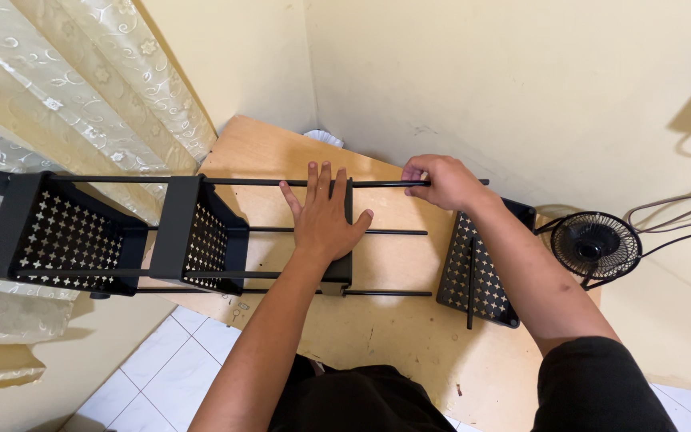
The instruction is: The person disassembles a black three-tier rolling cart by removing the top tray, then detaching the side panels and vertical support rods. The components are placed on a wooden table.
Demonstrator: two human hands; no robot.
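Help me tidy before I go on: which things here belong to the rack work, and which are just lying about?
In use: left hand flat on the third black shelf tray; right hand gripping the top rod; mounted perforated trays; loose tray; spare rod.

Lying about: small black fan; cables; curtain.

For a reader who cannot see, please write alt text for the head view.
A black metal rack lies sideways on a wooden table; the left hand presses flat on one shelf while the right hand grips a thin black rod. A loose shelf and small fan sit to the right.
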